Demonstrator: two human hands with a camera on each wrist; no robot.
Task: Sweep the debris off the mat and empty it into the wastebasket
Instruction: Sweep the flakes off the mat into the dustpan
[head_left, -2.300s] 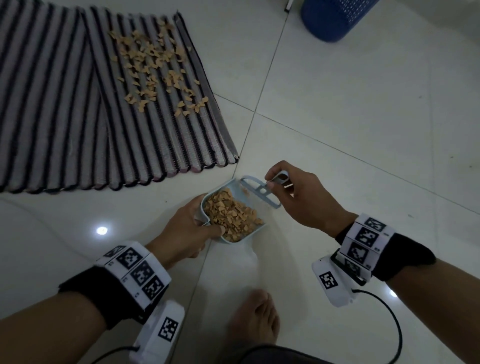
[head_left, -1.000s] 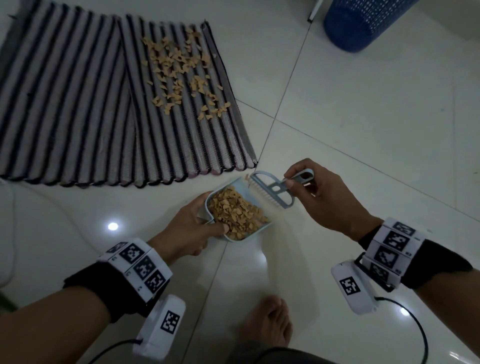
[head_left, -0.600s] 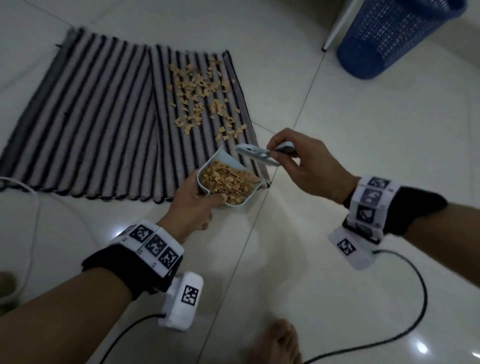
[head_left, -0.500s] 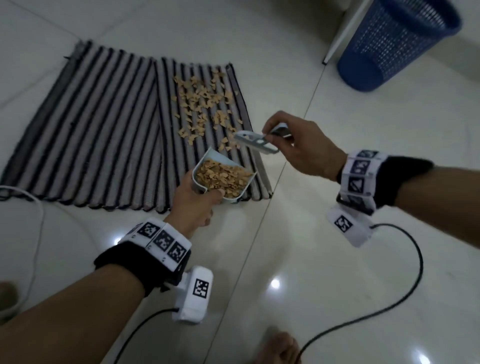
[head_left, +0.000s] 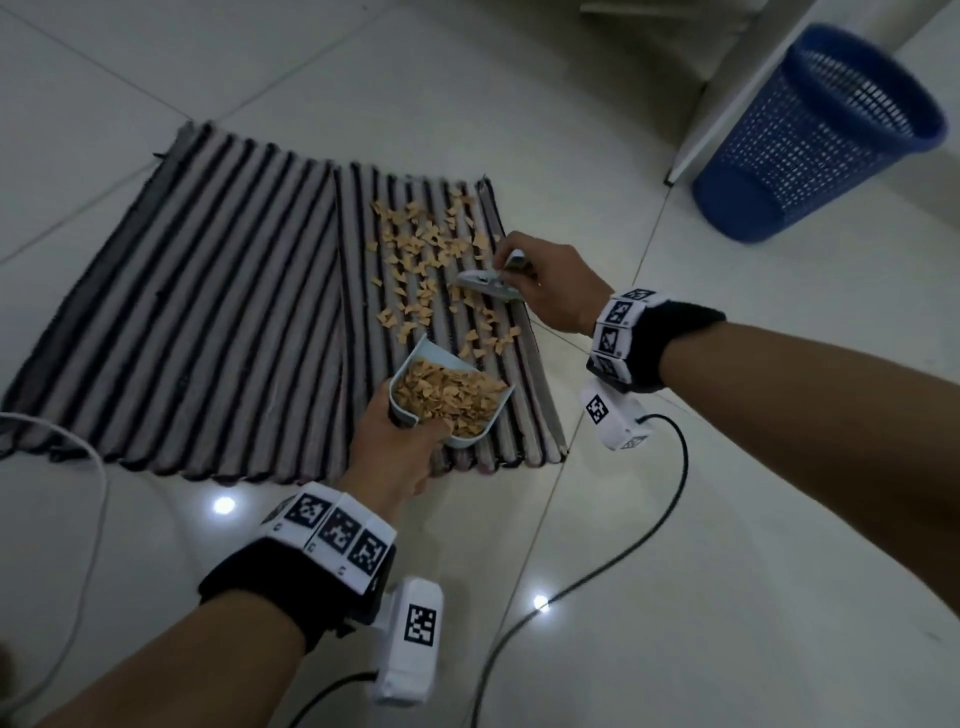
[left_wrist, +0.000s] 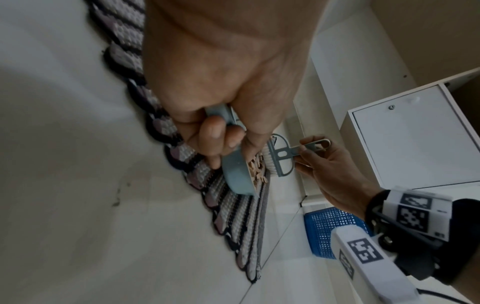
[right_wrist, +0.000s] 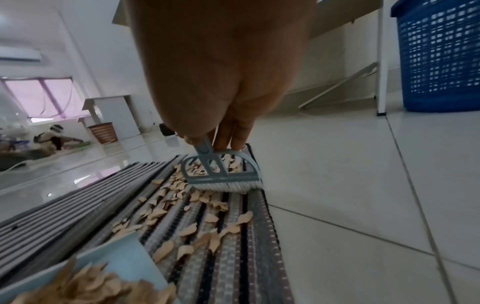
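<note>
A striped mat (head_left: 208, 322) lies on the tiled floor with tan debris flakes (head_left: 426, 260) strewn over its right part. My left hand (head_left: 395, 447) grips the handle of a light blue dustpan (head_left: 452, 400), heaped with flakes, above the mat's near right corner. My right hand (head_left: 550, 286) pinches the handle of a small grey-blue brush (head_left: 485, 283); its white bristles (right_wrist: 228, 187) are at the mat's (right_wrist: 182, 226) right edge among the flakes (right_wrist: 187, 232). The blue mesh wastebasket (head_left: 826, 135) stands at the far right. From the left wrist, dustpan (left_wrist: 236, 174) and brush (left_wrist: 281, 158) show close together.
Black cables (head_left: 623, 551) run over the floor by my right arm, and a white cable (head_left: 78, 519) curves at the left. A white furniture leg (head_left: 722, 114) stands beside the wastebasket. A white cabinet (left_wrist: 415, 133) is behind. Bare tile lies between mat and wastebasket.
Both hands rose from the bare tile and moved forward over the mat. The dustpan now hangs above the mat's near right corner and the brush has dropped onto the flakes.
</note>
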